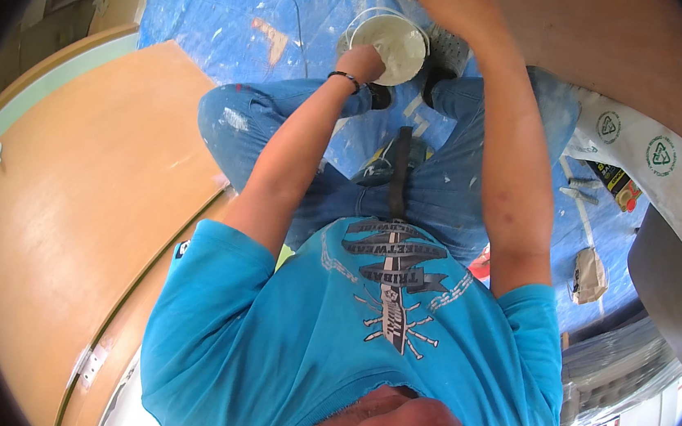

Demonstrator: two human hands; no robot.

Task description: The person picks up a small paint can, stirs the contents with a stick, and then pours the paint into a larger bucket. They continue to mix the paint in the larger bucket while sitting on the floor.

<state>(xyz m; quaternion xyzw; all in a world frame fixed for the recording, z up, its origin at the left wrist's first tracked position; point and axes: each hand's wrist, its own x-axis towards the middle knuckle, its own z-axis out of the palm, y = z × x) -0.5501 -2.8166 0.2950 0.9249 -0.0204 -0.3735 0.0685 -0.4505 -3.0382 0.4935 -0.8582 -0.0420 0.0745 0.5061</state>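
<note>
A white bucket (407, 48) with a wire handle stands on the blue sheet between my feet, holding a pale, creamy paste. My left hand (362, 65), a dark bracelet at its wrist, is closed at the bucket's near left side. Its fingertips reach over the rim, and what they grip is hidden. Beyond the bucket, to the right, my right hand (450, 3) is raised at the picture's upper edge. Its fingers look curled, with a ring on one, and are partly cut off. Something greyish shows beside them, too unclear to name.
Stained blue sheeting (213, 8) covers the floor, with a dark cable (298, 20) across it. A wooden panel (89, 189) lies to my left. At right are a white printed sack (651, 144), a small beige bag (589, 276) and a plastic-wrapped grey item (621, 371).
</note>
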